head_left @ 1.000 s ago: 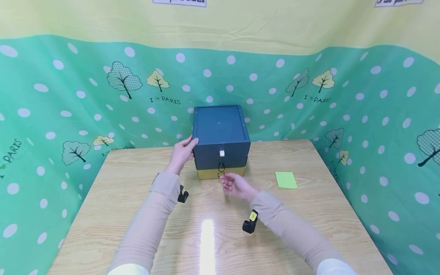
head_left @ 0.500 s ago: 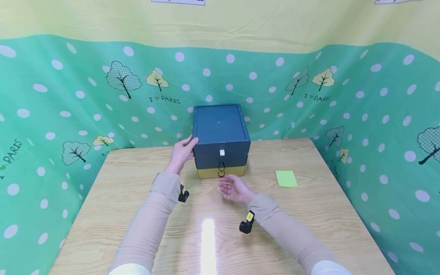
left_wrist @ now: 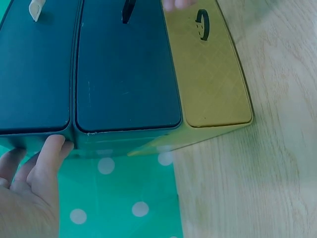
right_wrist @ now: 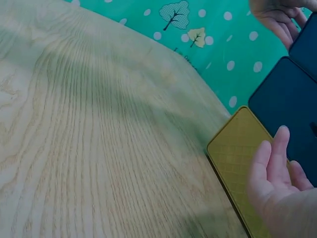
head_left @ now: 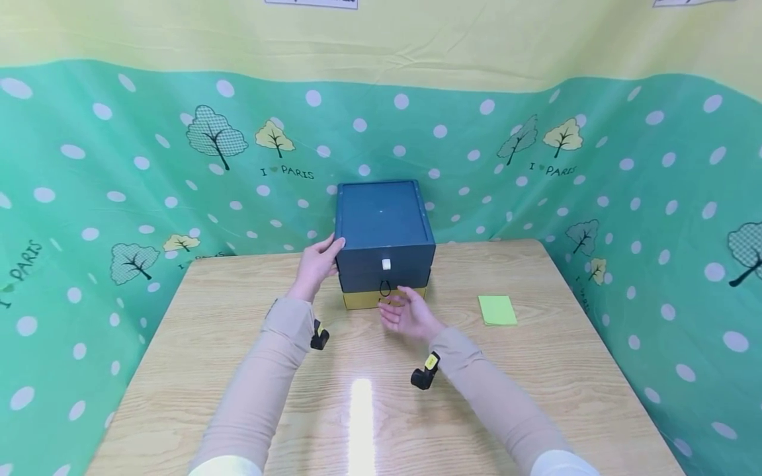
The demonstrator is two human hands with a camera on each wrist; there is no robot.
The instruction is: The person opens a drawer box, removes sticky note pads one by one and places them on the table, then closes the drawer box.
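A small chest of drawers (head_left: 383, 215) stands against the backdrop, two dark blue drawers stacked over a yellow drawer (left_wrist: 213, 79). A white knob (head_left: 386, 264) is on the top drawer; black loop handles show on the middle drawer and the yellow one. My left hand (head_left: 315, 268) rests against the chest's upper left side, thumb at the front corner and fingers along the side wall. My right hand (head_left: 413, 317), palm turned left, is in front of the yellow drawer with fingers spread and nothing held. In the head view it partly covers the yellow drawer's handle (left_wrist: 205, 25).
A light green pad of sticky notes (head_left: 497, 310) lies on the wooden table (head_left: 238, 370) to the right of the chest. Green polka-dot cloth (head_left: 286, 218) hangs behind and along both sides. A camera is strapped at each wrist.
My right hand has uncurled its fingers beside the yellow drawer's handle, dipped slightly, then come back up with the fingers spread. The left hand and the drawers stay put.
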